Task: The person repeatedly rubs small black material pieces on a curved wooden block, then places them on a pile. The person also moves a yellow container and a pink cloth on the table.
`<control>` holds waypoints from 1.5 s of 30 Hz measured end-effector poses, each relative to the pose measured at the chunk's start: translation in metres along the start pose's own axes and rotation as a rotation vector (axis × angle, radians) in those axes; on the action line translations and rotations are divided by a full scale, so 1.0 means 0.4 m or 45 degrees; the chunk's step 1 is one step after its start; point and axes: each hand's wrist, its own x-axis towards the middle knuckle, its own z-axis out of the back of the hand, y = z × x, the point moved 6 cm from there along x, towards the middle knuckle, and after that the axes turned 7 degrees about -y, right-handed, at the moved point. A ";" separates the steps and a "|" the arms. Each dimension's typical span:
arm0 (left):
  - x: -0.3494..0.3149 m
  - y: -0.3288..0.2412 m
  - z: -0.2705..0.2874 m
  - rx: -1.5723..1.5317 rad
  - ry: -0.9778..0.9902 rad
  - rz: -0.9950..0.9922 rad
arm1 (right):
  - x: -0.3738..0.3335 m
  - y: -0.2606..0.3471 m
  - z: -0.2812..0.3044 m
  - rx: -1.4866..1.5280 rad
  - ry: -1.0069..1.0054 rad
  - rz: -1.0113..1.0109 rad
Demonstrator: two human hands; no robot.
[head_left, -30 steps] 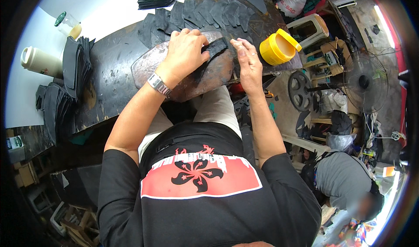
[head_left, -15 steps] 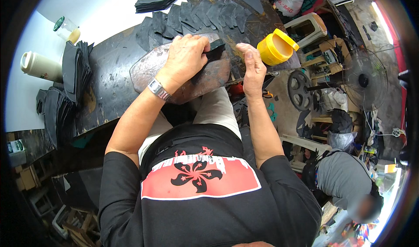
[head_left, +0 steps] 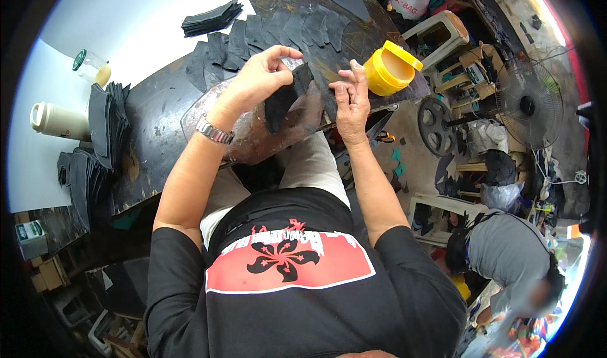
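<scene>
A flat black piece point(head_left: 282, 107), leather-like, lies on a worn brown board point(head_left: 243, 135) that overhangs the table's near edge above my lap. My left hand point(head_left: 262, 78) is at the piece's upper left, its index finger stretched out and apart from the thumb. The thumb is close to the piece's edge; whether it touches cannot be made out. To the right of the board my right hand point(head_left: 351, 105) is raised with its fingers spread and nothing visible in them. Just beyond it stands an open yellow tub point(head_left: 387, 73) with its lid tipped back.
Overlapping black pieces point(head_left: 278, 29) fan out behind the board, with a flat stack point(head_left: 212, 19) farther back. More stacks point(head_left: 107, 127) lie at left, beside a cream lidded mug point(head_left: 60, 121) and a glass jar point(head_left: 91, 67). At right are a fan point(head_left: 528, 105) and a co-worker point(head_left: 509, 250).
My left hand has come off the black piece, and its index finger has straightened. More of the piece shows on the board. My right hand has shifted slightly left, its fingers spreading.
</scene>
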 end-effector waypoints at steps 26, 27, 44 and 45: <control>0.311 -0.071 -0.063 -0.194 -0.063 -0.076 | -0.023 -0.024 0.030 0.450 -0.275 -0.144; 0.309 -0.075 -0.077 -0.250 -0.022 -0.079 | -0.017 -0.021 0.033 0.431 -0.238 -0.136; -0.020 -0.114 -0.111 -0.021 -0.190 -0.524 | 0.005 0.223 -0.003 0.829 -0.009 -0.565; -0.032 -0.116 -0.108 0.056 -0.242 -0.551 | 0.007 0.236 -0.004 0.859 0.004 -0.594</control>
